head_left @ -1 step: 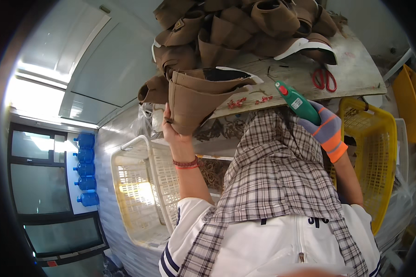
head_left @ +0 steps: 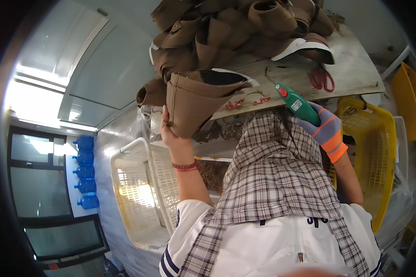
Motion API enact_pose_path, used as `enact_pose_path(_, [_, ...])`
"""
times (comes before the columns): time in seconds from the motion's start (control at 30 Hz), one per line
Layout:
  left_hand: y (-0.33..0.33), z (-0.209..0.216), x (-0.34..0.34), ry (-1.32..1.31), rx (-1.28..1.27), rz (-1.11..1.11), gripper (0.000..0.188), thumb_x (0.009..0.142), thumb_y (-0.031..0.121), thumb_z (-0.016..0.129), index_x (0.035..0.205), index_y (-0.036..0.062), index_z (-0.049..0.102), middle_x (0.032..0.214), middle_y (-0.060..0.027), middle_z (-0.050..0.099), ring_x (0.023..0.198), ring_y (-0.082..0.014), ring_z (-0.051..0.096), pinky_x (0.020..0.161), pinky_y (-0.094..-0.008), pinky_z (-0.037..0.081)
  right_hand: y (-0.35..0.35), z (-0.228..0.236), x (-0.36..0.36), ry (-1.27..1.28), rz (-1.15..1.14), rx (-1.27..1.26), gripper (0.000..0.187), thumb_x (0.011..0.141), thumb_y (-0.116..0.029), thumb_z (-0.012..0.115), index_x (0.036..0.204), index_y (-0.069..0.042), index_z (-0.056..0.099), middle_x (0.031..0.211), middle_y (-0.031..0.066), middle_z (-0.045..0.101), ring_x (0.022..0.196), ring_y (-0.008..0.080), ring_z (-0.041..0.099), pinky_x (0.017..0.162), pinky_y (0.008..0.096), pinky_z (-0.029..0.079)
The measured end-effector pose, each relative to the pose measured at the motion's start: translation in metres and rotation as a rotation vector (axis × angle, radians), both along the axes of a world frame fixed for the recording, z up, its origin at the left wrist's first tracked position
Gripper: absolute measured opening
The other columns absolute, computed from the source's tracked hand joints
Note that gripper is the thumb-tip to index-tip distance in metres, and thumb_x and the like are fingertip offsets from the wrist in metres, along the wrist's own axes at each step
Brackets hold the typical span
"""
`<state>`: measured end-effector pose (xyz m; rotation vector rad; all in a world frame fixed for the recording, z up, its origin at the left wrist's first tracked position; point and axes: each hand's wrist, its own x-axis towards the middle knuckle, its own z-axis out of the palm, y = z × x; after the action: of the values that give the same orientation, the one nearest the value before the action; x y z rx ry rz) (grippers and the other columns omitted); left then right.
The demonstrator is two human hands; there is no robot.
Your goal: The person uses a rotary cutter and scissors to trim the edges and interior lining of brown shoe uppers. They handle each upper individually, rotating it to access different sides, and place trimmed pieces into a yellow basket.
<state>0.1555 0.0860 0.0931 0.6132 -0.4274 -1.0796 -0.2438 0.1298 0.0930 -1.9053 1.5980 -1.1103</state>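
Note:
My left hand grips a brown, funnel-shaped fabric piece with a white curved edge and a dark inside. It is held up at the table's near edge, its wide opening facing away from me. In my right hand, in a grey and orange striped glove, is a green handheld tool with a red button. The tool's thin tip points up and left over the table and stays apart from the fabric piece. A dark cord hangs near the tool, in front of my checked apron.
Many similar brown pieces lie heaped at the table's far side. Red-handled scissors and red scraps lie nearer. A white basket stands at left, a yellow one at right. Blue water bottles line the left wall.
The brown fabric piece has come slightly down toward me and tilted a little in my left hand. My right hand keeps its hold on the green tool, nearly still.

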Motion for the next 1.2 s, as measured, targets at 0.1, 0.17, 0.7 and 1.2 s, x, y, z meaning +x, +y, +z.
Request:
enact_pose_path(0.1, [0.023, 0.043, -0.028, 0.04, 0.129, -0.16, 0.041, 0.095, 0.024, 0.053, 0.129, 0.0012, 0.052, 0.134, -0.0185, 0.051, 0.12, -0.0354, 0.052, 0.1, -0.0524, 0.044, 0.013, 0.0, -0.035, -0.042, 0.002, 0.074, 0.056, 0.071, -0.026, 0.083, 0.117, -0.001, 0.063, 0.089, 0.0106, 0.07, 0.075, 0.0108, 0.065, 0.07, 0.0266, 0.053])
enact_pose_path(0.17, [0.033, 0.024, -0.02, -0.07, 0.092, -0.157, 0.047, 0.095, 0.024, 0.054, 0.134, 0.0007, 0.046, 0.134, -0.0163, 0.051, 0.122, -0.0349, 0.05, 0.102, -0.0528, 0.042, 0.023, -0.006, -0.063, -0.152, 0.038, 0.13, 0.057, 0.071, -0.025, 0.083, 0.118, -0.001, 0.062, 0.088, 0.0095, 0.07, 0.075, 0.0103, 0.065, 0.071, 0.0259, 0.052])
enact_pose_path(0.7, [0.013, -0.099, -0.049, 0.336, 0.148, -0.512, 0.035, 0.097, 0.036, 0.053, 0.113, 0.0055, 0.053, 0.089, -0.0034, 0.055, 0.075, -0.0146, 0.05, 0.069, -0.031, 0.044, -0.161, -0.132, -0.278, 0.013, -0.71, 0.127, 0.057, 0.082, -0.039, 0.068, 0.123, -0.003, 0.053, 0.092, 0.0174, 0.066, 0.081, 0.0297, 0.064, 0.072, 0.0382, 0.049])
enact_pose_path(1.2, [0.05, 0.019, -0.047, -0.431, 0.096, -0.103, 0.045, 0.079, 0.027, 0.064, 0.11, -0.0039, 0.055, 0.105, -0.0145, 0.059, 0.094, -0.0229, 0.06, 0.078, -0.0362, 0.052, -0.112, -0.098, -0.231, -0.329, -0.7, -0.081, 0.045, 0.092, -0.027, 0.059, 0.125, 0.002, 0.056, 0.123, 0.0153, 0.061, 0.112, 0.0214, 0.057, 0.096, 0.0311, 0.042])
